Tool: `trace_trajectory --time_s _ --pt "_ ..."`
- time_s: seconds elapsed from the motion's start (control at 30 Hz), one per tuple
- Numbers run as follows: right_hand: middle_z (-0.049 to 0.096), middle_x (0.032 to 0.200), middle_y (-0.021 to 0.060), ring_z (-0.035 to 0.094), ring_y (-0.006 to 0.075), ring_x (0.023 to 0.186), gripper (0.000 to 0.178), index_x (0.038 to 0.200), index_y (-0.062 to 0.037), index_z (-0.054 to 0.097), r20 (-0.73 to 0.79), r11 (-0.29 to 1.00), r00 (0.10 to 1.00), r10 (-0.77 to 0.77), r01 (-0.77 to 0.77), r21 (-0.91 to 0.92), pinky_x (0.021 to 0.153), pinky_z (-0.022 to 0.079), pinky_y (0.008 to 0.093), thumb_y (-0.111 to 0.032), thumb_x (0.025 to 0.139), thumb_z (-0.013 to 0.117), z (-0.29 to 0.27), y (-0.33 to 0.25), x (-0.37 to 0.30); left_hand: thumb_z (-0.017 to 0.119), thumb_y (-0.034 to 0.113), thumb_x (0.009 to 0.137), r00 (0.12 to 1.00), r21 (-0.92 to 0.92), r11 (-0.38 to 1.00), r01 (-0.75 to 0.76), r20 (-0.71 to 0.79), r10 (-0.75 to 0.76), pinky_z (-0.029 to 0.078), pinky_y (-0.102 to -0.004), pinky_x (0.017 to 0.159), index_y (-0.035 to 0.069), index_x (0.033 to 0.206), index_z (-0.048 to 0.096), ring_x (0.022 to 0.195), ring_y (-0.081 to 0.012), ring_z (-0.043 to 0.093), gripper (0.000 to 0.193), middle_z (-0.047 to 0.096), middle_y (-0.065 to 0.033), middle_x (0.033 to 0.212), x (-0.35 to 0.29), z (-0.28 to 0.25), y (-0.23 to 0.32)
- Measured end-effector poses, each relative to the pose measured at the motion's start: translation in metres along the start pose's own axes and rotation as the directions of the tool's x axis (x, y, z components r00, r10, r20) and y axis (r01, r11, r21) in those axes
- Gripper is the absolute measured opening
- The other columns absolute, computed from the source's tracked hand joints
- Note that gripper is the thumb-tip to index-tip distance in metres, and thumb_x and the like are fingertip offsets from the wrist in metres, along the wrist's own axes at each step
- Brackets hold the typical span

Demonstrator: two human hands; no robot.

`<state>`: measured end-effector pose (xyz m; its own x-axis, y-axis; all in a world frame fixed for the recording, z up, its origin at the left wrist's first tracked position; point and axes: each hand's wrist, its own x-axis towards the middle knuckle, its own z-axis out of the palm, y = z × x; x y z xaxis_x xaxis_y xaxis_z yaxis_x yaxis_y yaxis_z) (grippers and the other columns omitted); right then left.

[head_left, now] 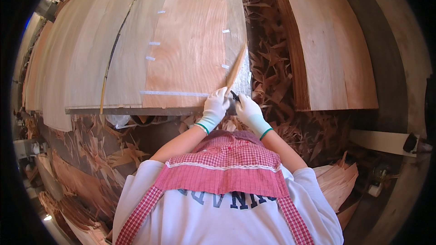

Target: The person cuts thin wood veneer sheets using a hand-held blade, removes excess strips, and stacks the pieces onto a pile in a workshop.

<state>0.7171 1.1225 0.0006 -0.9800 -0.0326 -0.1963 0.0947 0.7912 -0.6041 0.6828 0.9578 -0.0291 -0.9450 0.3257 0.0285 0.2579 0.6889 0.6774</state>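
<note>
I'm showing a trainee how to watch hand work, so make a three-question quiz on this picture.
1. What colour are the cuff edges of the gloves?
a) black
b) green
c) yellow
2. True or false: wood scraps lie between the taped wood sheet and the wood stack on the right.
3. Fill in: the thin wood strip is held in the ____ hand.

Key: 1. b; 2. true; 3. left.

Bench [122, 111], dark-edged | on top: tan wood sheet [186, 59] bearing white tape strips [175, 93] | paler wood sheets [86, 59] leftward
</note>
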Motion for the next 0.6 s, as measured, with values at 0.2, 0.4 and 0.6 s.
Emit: trace_trajectory --time_s 0.2,0.4,0.6 --pt "0.056 0.075 0.0045 0.053 0.0124 0.063 0.021 0.097 -0.0011 0.055 0.069 0.747 0.938 0.339 -0.313 0.586 0.057 0.043 0.0302 -0.021 0.092 0.053 0.0 0.017 -0.004 0.059 0.027 0.095 0.877 -0.561 0.778 0.282 -0.177 -0.446 0.047 -0.0326 0.063 -0.005 0.089 0.067 0.063 -0.0147 0.057 0.034 0.067 -0.0136 0.072 0.011 -0.044 -0.042" --pt "0.062 0.081 0.0128 0.06 0.0224 0.073 0.042 0.1 -0.0005 0.055 -0.078 0.887 0.938 0.339 -0.291 0.358 0.064 0.046 0.0375 -0.039 0.087 0.067 0.024 -0.032 0.033 0.061 0.028 0.095 0.847 -0.638 0.722 0.268 -0.201 -0.492 0.043 -0.0264 0.061 -0.003 0.086 0.068 0.066 -0.0056 0.048 0.033 0.059 0.0005 0.067 0.02 -0.101 -0.041" --pt "0.06 0.101 0.0312 0.058 0.0479 0.093 0.035 0.106 0.0012 0.052 -0.067 0.986 0.984 0.167 -0.165 0.029 0.081 0.047 0.052 -0.031 0.091 0.058 0.059 -0.049 0.034 0.057 0.016 0.097 0.808 -0.506 0.857 -0.098 -0.543 -0.228 0.045 -0.0215 0.068 -0.001 0.106 0.063 0.078 -0.0061 0.054 0.021 0.063 0.0001 0.087 0.044 -0.236 -0.031"
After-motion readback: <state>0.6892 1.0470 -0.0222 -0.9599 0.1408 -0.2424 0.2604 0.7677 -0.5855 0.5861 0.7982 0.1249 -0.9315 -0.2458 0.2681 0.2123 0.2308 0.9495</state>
